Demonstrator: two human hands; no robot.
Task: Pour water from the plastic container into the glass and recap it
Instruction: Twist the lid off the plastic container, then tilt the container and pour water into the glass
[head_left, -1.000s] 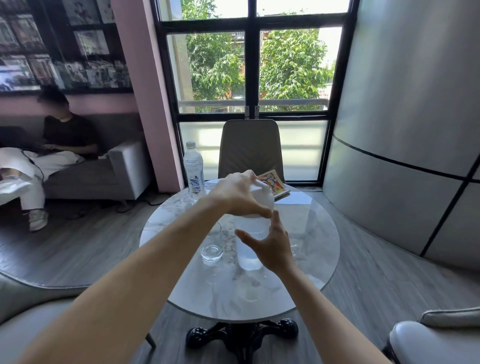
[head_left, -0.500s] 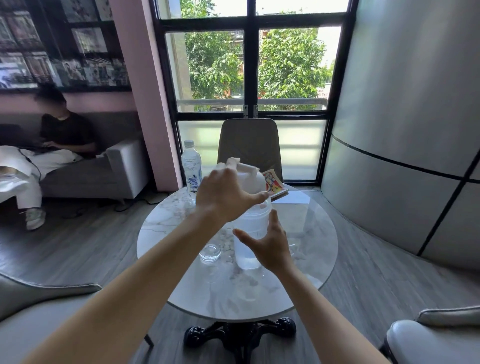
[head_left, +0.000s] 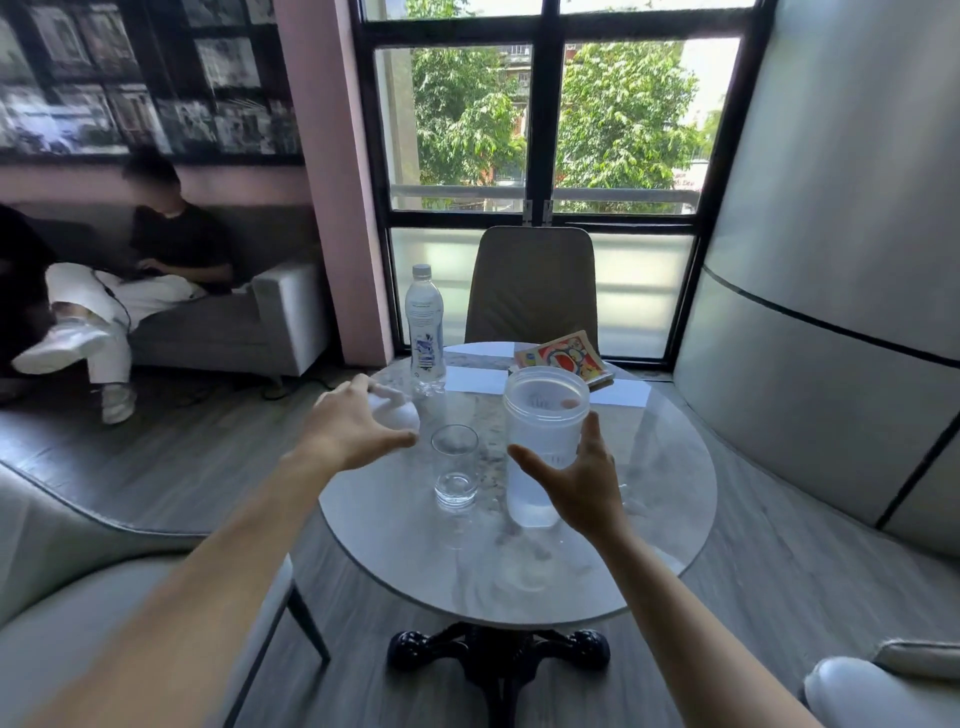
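A frosted plastic container (head_left: 543, 431) stands upright on the round marble table (head_left: 649, 519), its mouth uncovered, with water in its lower part. My right hand (head_left: 576, 480) wraps its near side. Its white lid (head_left: 400, 413) is in my left hand (head_left: 353, 428), held low over the table's left edge. Between my hands stands a clear drinking glass (head_left: 455, 467), upright and apparently empty.
A capped water bottle (head_left: 425, 327) stands at the table's back left, a colourful book (head_left: 563, 356) and white papers (head_left: 475, 378) lie at the back. A chair (head_left: 530, 283) faces me beyond the table. A person sits on a sofa (head_left: 291, 322) at left.
My left hand has lifted the lid off the container and carried it left and down past the glass. My right hand stays on the container.
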